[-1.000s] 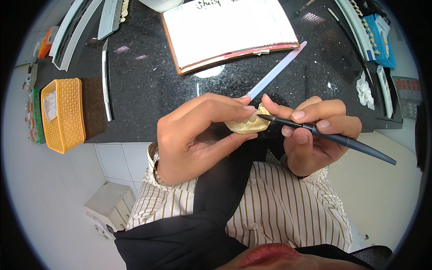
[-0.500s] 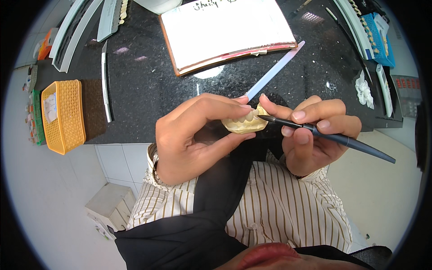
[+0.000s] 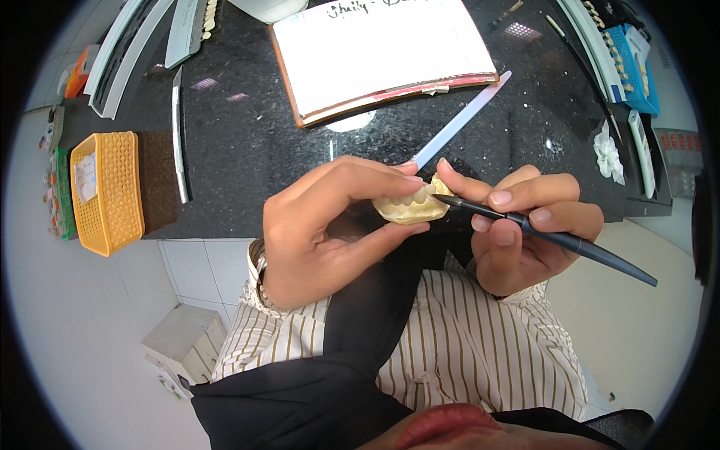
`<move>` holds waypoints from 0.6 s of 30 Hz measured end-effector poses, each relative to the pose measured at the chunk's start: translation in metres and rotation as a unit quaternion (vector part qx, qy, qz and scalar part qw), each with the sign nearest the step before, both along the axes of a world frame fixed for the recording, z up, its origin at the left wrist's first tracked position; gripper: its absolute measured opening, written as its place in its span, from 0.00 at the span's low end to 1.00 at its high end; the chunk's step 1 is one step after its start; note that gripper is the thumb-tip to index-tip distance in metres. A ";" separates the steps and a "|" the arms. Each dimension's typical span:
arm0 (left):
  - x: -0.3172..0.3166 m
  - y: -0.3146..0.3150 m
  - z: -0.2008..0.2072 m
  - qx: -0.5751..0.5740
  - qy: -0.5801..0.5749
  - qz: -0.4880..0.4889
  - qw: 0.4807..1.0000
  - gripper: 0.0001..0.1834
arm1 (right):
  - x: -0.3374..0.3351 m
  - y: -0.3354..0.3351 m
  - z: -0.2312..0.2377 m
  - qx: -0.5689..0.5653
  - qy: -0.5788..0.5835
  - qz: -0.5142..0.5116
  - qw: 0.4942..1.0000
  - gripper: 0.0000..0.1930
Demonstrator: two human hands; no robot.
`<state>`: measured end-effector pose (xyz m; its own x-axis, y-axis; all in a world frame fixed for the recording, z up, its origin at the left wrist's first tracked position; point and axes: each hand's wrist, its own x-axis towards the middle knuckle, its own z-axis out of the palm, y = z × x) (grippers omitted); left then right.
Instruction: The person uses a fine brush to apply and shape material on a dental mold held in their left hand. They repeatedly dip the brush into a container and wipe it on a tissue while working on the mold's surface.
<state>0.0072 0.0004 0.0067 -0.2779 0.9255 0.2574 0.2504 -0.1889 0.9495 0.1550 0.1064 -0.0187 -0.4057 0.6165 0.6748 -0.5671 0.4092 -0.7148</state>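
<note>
A pale yellow dental model [image 3: 407, 213] with a row of whitish teeth is pinched between the thumb and fingers of my left hand [image 3: 315, 232]. My right hand [image 3: 532, 232] grips a dark brush-like pen [image 3: 592, 250] close to its black tip. That tip touches or nearly touches the teeth at the model's right end. The index finger of my right hand reaches toward the model's upper right edge. My left fingers cover part of the model's left side.
An open ceramic-tile palette or white pad [image 3: 382, 56] in a brown frame lies ahead on the black speckled counter [image 3: 247, 165]. Beyond my hands lies a pale blue strip [image 3: 461, 124]. A yellow basket [image 3: 124, 195] stands left; crumpled tissue [image 3: 607, 154] and a blue basket [image 3: 641, 94] are right.
Almost nothing differs. The whole view has shifted slightly, and the pen's rear end sits a little lower. Both hands keep their hold.
</note>
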 end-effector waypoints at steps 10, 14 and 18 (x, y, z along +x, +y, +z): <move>0.002 0.000 0.002 -0.003 -0.002 0.007 1.000 0.19 | -0.002 -0.001 0.003 0.003 0.010 -0.007 1.000 0.16; 0.001 -0.001 0.002 -0.005 0.004 0.011 1.000 0.19 | -0.004 -0.002 0.002 0.001 0.022 -0.009 1.000 0.16; 0.000 -0.001 0.002 -0.007 0.004 0.006 1.000 0.19 | -0.004 -0.001 0.000 0.007 0.030 -0.011 0.999 0.16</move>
